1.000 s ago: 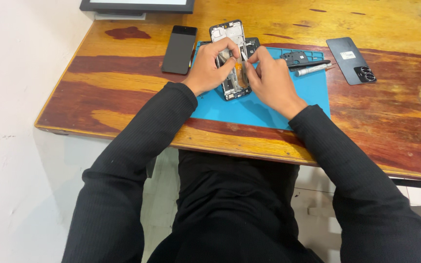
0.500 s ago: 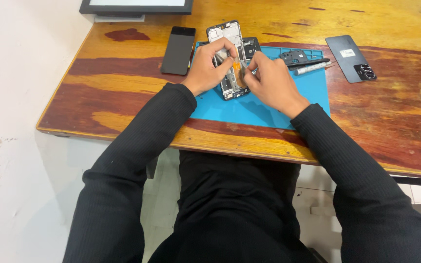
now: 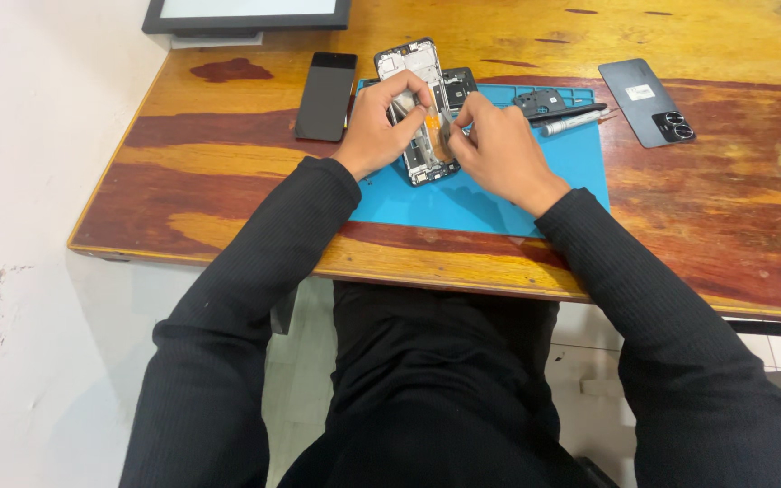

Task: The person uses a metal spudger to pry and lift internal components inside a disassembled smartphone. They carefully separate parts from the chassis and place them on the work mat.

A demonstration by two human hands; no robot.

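Note:
An opened phone frame point(image 3: 413, 68) with exposed insides lies on a blue work mat point(image 3: 490, 194). My left hand point(image 3: 381, 126) rests on the frame's left side, its fingers pinched on a small part over the frame's middle. My right hand point(image 3: 499, 149) is at the frame's right side, fingertips closed together right next to the left ones. What the fingertips hold is too small to tell. Both arms wear black sleeves.
A black phone point(image 3: 325, 95) lies left of the mat. A dark back cover point(image 3: 645, 101) with camera rings lies at the right. A black plastic part point(image 3: 544, 98) and a pen-like tool point(image 3: 576, 119) sit on the mat's far edge. A framed screen point(image 3: 246, 14) stands at the back.
Both hands stay on the phone frame; the fingertips have shifted slightly closer together over its middle. Nothing else on the table has moved.

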